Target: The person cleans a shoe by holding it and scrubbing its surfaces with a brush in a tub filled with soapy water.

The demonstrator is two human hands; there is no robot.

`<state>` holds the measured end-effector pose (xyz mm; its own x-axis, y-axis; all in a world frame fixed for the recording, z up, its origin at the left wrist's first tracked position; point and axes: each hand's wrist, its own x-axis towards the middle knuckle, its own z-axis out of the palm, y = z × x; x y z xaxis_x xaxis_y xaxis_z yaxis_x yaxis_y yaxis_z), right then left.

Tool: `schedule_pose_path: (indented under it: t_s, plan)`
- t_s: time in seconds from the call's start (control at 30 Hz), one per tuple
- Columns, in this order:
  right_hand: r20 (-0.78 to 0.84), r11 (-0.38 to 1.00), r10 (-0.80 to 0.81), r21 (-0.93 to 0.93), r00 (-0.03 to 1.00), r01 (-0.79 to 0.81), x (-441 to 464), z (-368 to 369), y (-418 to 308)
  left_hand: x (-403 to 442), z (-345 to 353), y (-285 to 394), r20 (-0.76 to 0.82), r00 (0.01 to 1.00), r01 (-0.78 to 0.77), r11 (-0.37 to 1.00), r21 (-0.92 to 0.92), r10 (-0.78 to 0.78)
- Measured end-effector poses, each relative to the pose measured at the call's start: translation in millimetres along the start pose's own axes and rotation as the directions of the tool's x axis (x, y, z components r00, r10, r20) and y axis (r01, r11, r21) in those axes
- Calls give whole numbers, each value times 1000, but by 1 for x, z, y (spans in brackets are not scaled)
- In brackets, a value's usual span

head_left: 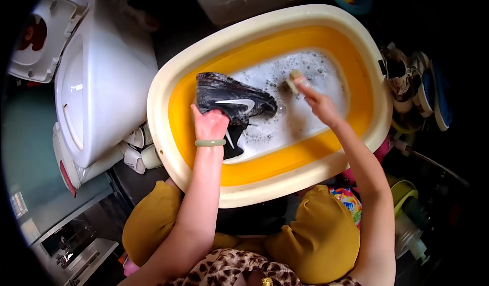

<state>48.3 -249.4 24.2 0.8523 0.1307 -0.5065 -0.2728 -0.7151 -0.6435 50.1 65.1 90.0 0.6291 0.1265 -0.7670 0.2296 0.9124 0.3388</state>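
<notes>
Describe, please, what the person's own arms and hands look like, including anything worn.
The left hand and right hand wear no gloves, and the forearms show no sleeves. A smooth, pale green bangle circles the left wrist; no bangle shows on the right.

black shoe, white swoosh, yellow basin

Yellow basin, apparently on dark floor

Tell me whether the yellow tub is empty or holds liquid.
Holds liquid: frothy white suds with bubbles spread inside the tub. How deep it is cannot be told.
</notes>
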Motion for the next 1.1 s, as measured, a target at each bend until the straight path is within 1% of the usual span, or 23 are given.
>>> schedule_pose_path:
  t_s: [0.07, 0.13, 0.2, 0.27, 0.3, 0.37, 0.4, 0.43, 0.47, 0.53, 0.63, 0.67, 0.7, 0.73, 0.77, 0.8, 0.87, 0.9, 0.93, 0.97, 1.0, 1.07, 1.1]
  plan:
    - [-290, 998, 7, 60, 957, 11, 40, 3, 57, 1, -2, 0, 21, 1000, -13, 1000, -7, 13]
    - [-414, 993, -46, -116, 909, -2, 47, 5, 71, 5, -8, 3, -7, 1000, -10, 999, -38, 10]
    - [-225, 969, 145, -163, 963, -184, 27, 16, 74, 4, -4, 1, -34, 999, -37, 998, -50, 35]
    - [-89, 996, -93, -5, 992, 93, 19, 41, 77, 1, -4, 1, -21, 999, -36, 999, -23, 36]
    - [30, 972, 45, 229, 999, -51, 12, 37, 53, 1, -3, 1, -31, 999, -25, 999, -38, 24]
    - [169, 834, 103, 523, 980, -178, 0, 15, -21, 3, -3, 1, -8, 999, -35, 998, -53, 35]
    - [163, 778, 56, 612, 985, -146, -4, 9, -52, 3, -4, 1, 13, 999, -42, 997, -68, 43]
    - [101, 867, -94, 498, 990, 31, -6, 7, -86, -1, -1, 0, 86, 994, -57, 995, -78, 64]
    - [57, 907, -248, 365, 967, 211, -6, 9, -118, 0, 0, -2, 83, 994, -60, 995, -76, 66]
    - [65, 858, -506, 136, 860, 494, 6, 22, -166, 4, 3, -5, 103, 983, -162, 981, 108, 151]
    - [16, 777, -629, 34, 777, 628, 25, 58, -185, 22, -12, 1, 122, 987, -112, 993, 34, 108]
    - [76, 849, -528, 37, 846, 527, 19, 55, -176, 22, -13, 0, 92, 989, -113, 994, 0, 113]
    - [19, 863, -485, 171, 874, 475, 20, 69, -144, 21, -9, -1, 36, 994, -99, 995, -5, 99]
    - [94, 931, -308, 234, 947, 280, 3, 53, -128, 20, -6, -2, -12, 996, -92, 995, -48, 92]
    - [200, 952, -42, 305, 979, -21, 3, 50, -88, 18, -8, -4, 15, 994, -110, 992, -54, 111]
    - [34, 925, -229, 320, 973, 206, 1, 54, -32, 18, -8, -6, 50, 990, -128, 990, -60, 131]
    - [20, 910, -409, -68, 913, 409, -9, 41, 6, 23, -13, -10, 76, 984, -159, 986, -56, 163]
    - [28, 958, -286, 14, 958, 286, -13, 24, -16, 25, -17, -12, 95, 976, -193, 981, -37, 195]
    - [66, 972, -231, 69, 971, 226, -13, 17, -45, 19, -13, -10, 137, 978, -151, 988, -40, 155]
    - [104, 979, -174, 120, 979, 162, -14, 9, -74, 15, -12, -9, 106, 986, -127, 991, -48, 131]
    - [145, 973, -205, 139, 968, 186, -1, 10, -112, 14, -8, -7, 83, 990, -109, 992, -56, 113]
    - [85, 886, -464, 46, 882, 461, 14, 26, -174, 17, -6, -4, 65, 991, -118, 992, -37, 121]
    - [91, 860, -508, 8, 857, 510, 22, 37, -194, 16, -7, -3, 77, 989, -127, 992, -14, 127]
